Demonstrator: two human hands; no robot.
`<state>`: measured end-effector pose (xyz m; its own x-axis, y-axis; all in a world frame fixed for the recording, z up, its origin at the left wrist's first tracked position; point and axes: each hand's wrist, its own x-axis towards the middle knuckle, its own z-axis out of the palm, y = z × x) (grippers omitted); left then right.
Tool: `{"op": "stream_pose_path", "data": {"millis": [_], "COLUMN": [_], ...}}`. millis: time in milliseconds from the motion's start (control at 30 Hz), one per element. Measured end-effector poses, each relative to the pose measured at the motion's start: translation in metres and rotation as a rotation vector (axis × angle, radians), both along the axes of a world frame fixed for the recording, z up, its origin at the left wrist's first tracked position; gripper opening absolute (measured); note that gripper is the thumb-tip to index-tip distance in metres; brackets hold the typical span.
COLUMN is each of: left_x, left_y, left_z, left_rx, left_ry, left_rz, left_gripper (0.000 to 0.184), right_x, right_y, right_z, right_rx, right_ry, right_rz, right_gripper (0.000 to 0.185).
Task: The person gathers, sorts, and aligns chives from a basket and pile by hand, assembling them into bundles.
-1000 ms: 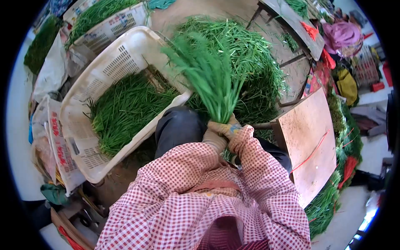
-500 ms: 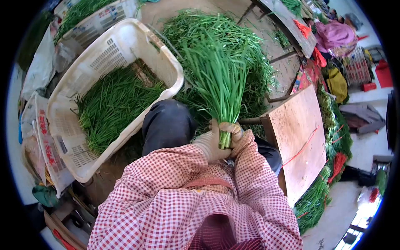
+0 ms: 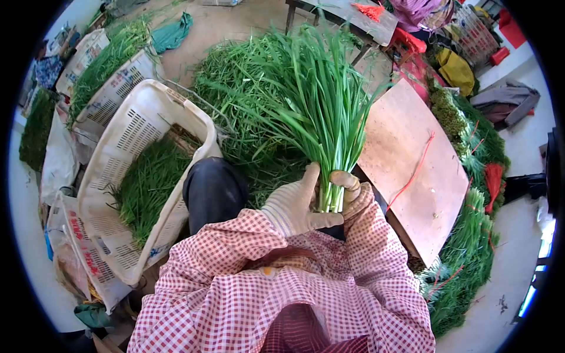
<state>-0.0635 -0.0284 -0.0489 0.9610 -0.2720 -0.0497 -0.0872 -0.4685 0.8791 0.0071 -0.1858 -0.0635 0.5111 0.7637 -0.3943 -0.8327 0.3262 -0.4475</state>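
Note:
A bundle of long green leafy stalks [image 3: 335, 129] stands upright in front of me, its pale cut ends pointing down toward my lap. Gloved, my right hand [image 3: 347, 185] wraps its fingers round the lower stems from the right. My left hand [image 3: 297, 203], in a pale knitted glove, is at the left side of the stem ends, thumb and fingers spread apart, with its palm toward the stalks. Behind the bundle lies a loose heap of the same greens [image 3: 235, 88] on the floor.
At the left a white plastic basket [image 3: 126, 126] holds more greens. A wooden board [image 3: 406, 159] with a red tie [image 3: 415, 170] on it is at my right. Tied bundles [image 3: 465, 265] lie beyond it. A small table [image 3: 376, 26] stands at the top.
The view has turned toward the right. The bundle has come down and nearer the board, its leaves fanning out. My left hand has opened away from the stems.

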Motion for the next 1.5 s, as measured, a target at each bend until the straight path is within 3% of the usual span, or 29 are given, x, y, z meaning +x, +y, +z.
{"op": "stream_pose_path", "data": {"millis": [67, 133, 167, 267, 300, 333, 367, 400, 433, 467, 600, 700, 733, 767, 833, 867, 933, 967, 1000, 1033, 1067, 1100, 1133, 1200, 1267, 1333, 1400, 1500], "left_x": [-0.006, -0.015, -0.022, -0.037, -0.036, -0.032, -0.026, -0.019, -0.019, -0.02, -0.025, -0.032, -0.035, -0.039, -0.047, -0.048, -0.048, -0.05, -0.053, -0.055, -0.062, -0.068, -0.075, -0.088, -0.094, -0.097, -0.089, -0.084], "left_y": [0.012, 0.026, 0.031, 0.049, 0.052, 0.054, 0.052, 0.05, 0.045, 0.043, 0.047, 0.062, 0.068, 0.074, 0.083, 0.088, 0.098, 0.113, 0.133, 0.153, 0.168, 0.184, 0.196, 0.196, 0.172, 0.162, 0.159, 0.156], "left_z": [0.008, 0.027, 0.032, 0.008, 0.005, 0.003, 0.0, -0.001, -0.018, -0.033, -0.017, -0.002, -0.019, -0.036, -0.037, -0.022, 0.002, 0.002, -0.001, -0.004, -0.009, -0.014, -0.021, -0.023, -0.008, -0.007, -0.001, 0.0], "left_rx": [0.061, 0.201, 0.15, -0.144, -0.131, -0.068, -0.277, -0.464, -0.381, -0.298, -0.152, -0.191, 0.016, 0.227, 0.449, 0.38, 0.218, 0.155, 0.27, 0.386, 0.536, 0.686, 0.673, 0.655, 0.724, 0.748, 0.762, 0.73], "left_ry": [-0.016, -0.107, -0.231, -0.071, -0.071, 0.006, 0.19, 0.383, 0.308, 0.233, 0.195, 0.338, 0.011, -0.314, -0.628, -0.379, 0.12, 0.09, 0.027, -0.039, -0.079, -0.124, -0.079, -0.006, 0.375, 0.336, 0.437, 0.424], "left_rz": [0.025, 0.135, 0.235, 0.497, 0.501, 0.532, 0.493, 0.48, 0.518, 0.553, 0.487, 0.37, 0.318, 0.259, 0.2, 0.324, 0.557, 0.552, 0.513, 0.479, 0.438, 0.4, 0.512, 0.614, 0.632, 0.614, 0.594, 0.561], "left_gripper": [0.099, 0.083, 0.072, 0.081, 0.081, 0.101, 0.117, 0.133, 0.137, 0.141, 0.145, 0.148, 0.141, 0.134, 0.128, 0.114, 0.087, 0.073, 0.067, 0.061, 0.062, 0.062, 0.081, 0.101, 0.097, 0.091, 0.097, 0.098], "right_x": [-0.01, -0.014, -0.014, -0.021, -0.025, -0.03, -0.037, -0.029, -0.028, -0.031, -0.042, -0.066, -0.074, -0.07, -0.061, -0.054, -0.035, -0.041, -0.047, -0.047, -0.05, -0.057, -0.057, -0.045, -0.067, -0.084, -0.086, -0.081], "right_y": [0.013, 0.033, 0.041, 0.065, 0.071, 0.076, 0.08, 0.083, 0.091, 0.099, 0.135, 0.187, 0.197, 0.192, 0.177, 0.169, 0.152, 0.168, 0.185, 0.181, 0.168, 0.151, 0.145, 0.123, 0.104, 0.102, 0.094, 0.095], "right_z": [-0.011, -0.016, -0.03, -0.043, -0.039, -0.035, -0.03, -0.063, -0.069, -0.074, -0.082, -0.095, -0.105, -0.131, -0.158, -0.161, -0.123, -0.114, -0.106, -0.079, -0.035, -0.006, -0.024, -0.067, -0.054, -0.06, -0.037, -0.038], "right_rx": [0.112, 0.273, 0.344, 0.512, 0.491, 0.468, 0.405, 0.277, 0.221, 0.238, 0.4, 0.669, 0.712, 0.601, 0.435, 0.384, 0.109, -0.017, -0.136, -0.231, -0.323, -0.315, -0.336, 0.034, 0.034, -0.13, -0.288, -0.296], "right_ry": [0.125, 0.048, 0.053, 0.087, 0.066, 0.043, 0.025, -0.174, -0.25, -0.248, -0.21, -0.159, -0.155, -0.357, -0.635, -0.729, -0.589, -0.633, -0.675, -0.538, -0.393, -0.736, -1.139, -0.462, -0.513, -0.657, -0.743, -0.68], "right_rz": [-0.04, -0.045, -0.064, -0.119, -0.127, -0.136, -0.141, -0.044, -0.034, -0.094, -0.458, -1.071, -1.197, -1.039, -0.779, -0.689, 0.068, 0.146, 0.231, 0.426, 0.617, 0.579, 0.611, 0.663, 0.255, -0.122, -0.317, -0.428], "right_gripper": [0.05, 0.054, 0.055, 0.06, 0.06, 0.06, 0.062, 0.066, 0.066, 0.065, 0.063, 0.062, 0.062, 0.059, 0.055, 0.053, 0.074, 0.071, 0.068, 0.073, 0.079, 0.08, 0.055, 0.036, 0.03, 0.027, 0.032, 0.049]}}
